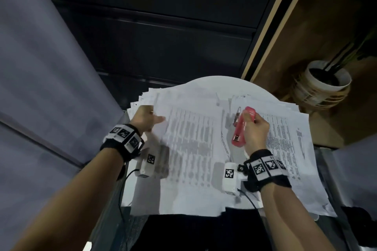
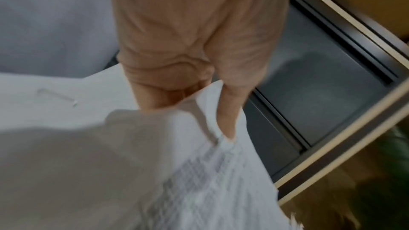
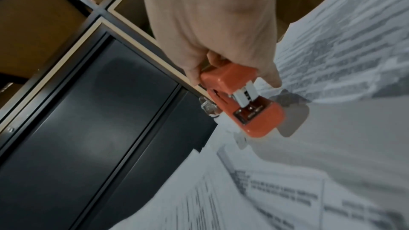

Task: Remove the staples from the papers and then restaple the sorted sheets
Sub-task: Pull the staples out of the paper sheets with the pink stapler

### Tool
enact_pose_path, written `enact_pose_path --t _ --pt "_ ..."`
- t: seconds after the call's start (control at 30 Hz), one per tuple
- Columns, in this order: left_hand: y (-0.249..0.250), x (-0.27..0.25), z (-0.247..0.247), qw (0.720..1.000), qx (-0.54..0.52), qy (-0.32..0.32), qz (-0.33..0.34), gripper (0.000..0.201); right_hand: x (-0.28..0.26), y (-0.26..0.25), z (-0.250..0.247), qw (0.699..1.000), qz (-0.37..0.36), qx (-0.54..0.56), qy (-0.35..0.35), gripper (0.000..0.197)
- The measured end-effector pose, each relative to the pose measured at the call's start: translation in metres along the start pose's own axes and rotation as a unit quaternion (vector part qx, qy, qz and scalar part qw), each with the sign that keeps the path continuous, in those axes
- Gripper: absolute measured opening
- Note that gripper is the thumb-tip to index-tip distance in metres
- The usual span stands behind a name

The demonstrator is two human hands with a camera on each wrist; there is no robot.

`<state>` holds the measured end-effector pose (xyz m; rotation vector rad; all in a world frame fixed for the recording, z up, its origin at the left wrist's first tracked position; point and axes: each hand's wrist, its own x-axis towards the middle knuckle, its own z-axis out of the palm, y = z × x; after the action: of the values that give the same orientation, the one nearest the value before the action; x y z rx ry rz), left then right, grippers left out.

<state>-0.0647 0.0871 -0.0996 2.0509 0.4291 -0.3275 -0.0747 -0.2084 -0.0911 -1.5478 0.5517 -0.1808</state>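
A sheaf of printed sheets [image 1: 189, 142] lies across the middle of the round white table [image 1: 216, 79]. My left hand [image 1: 151, 118] pinches its far left corner, and in the left wrist view the thumb [image 2: 230, 111] lies on top of that lifted corner [image 2: 199, 163]. My right hand [image 1: 255, 130] grips a red stapler [image 1: 241, 126] above the gap between the sheaf and a second pile of papers [image 1: 285, 138] on the right. In the right wrist view the stapler [image 3: 245, 106] points down at the paper, mouth forward. A loose bent staple [image 2: 57, 96] lies on the pile beneath.
More fanned sheets [image 1: 142, 99] stick out at the table's far left. A white plant pot [image 1: 326, 81] stands on the wooden floor to the right. Dark cabinet panels [image 3: 88, 111] are behind the table, and a grey surface [image 1: 40, 87] runs along the left.
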Motion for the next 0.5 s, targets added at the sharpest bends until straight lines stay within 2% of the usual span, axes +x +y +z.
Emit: enact_pose_path --t 0.03,0.1,0.17,0.2,0.27,0.37,0.43,0.5 --pt "-0.003 -0.001 0.001 1.0 -0.004 -0.019 -0.008 0.018 0.002 -0.001 -0.005 1.0 0.001 0.002 0.009 0.009" --pt "-0.011 -0.006 0.005 0.994 0.095 -0.059 -0.011 0.021 0.004 -0.006 -0.017 1.0 -0.004 0.003 0.023 0.01" --pt "-0.003 -0.014 0.006 0.993 0.107 -0.024 0.033 0.019 0.006 -0.011 -0.028 0.999 -0.012 0.009 0.039 0.009" --pt "0.002 -0.016 0.004 0.996 0.069 0.003 0.054 0.02 0.008 -0.014 -0.035 0.999 -0.015 0.012 0.05 0.01" --pt "0.016 -0.019 -0.004 0.997 -0.039 0.053 0.047 0.023 0.01 -0.022 -0.052 0.997 -0.026 0.018 0.068 0.01" --pt "0.04 -0.021 -0.007 0.974 -0.218 0.024 0.054 0.017 0.012 -0.036 -0.08 0.994 -0.031 0.043 0.1 0.006" --pt "0.064 -0.022 0.009 0.97 -0.225 0.011 0.09 0.017 0.015 -0.044 -0.099 0.99 -0.04 0.065 0.115 0.006" --pt "0.09 -0.022 0.036 0.971 -0.199 0.032 0.126 0.018 0.016 -0.053 -0.117 0.986 -0.057 0.083 0.136 0.01"
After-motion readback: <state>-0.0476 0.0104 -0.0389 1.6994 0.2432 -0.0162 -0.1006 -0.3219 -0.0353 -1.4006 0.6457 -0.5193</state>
